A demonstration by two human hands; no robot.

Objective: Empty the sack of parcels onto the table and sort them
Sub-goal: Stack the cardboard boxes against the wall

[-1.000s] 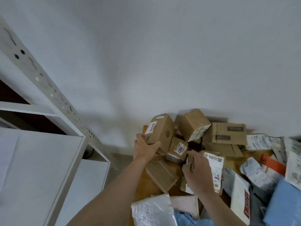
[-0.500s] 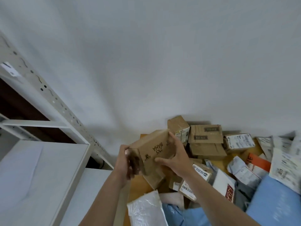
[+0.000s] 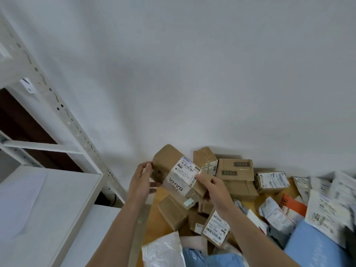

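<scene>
A brown cardboard box (image 3: pixel 169 164) with a white shipping label and the word BAHA is held up above the table, label side facing me. My left hand (image 3: pixel 141 182) grips its left end, and my right hand (image 3: pixel 213 187) grips its lower right edge. Below and to the right, a heap of parcels covers the wooden table (image 3: pixel 154 218): several cardboard boxes (image 3: pixel 235 170), white and grey mailer bags (image 3: pixel 277 214), a blue bag (image 3: pixel 316 247) and a clear plastic bag (image 3: pixel 163 249). No sack is in view.
A white metal shelf rack (image 3: pixel 63 116) stands at the left, with a white shelf board (image 3: pixel 38 209) at about hand height. A plain white wall (image 3: pixel 192 74) runs behind the table.
Both hands lifted the BAHA box off the heap and turned it, so its shipping label now faces me. My view tilted upward.
</scene>
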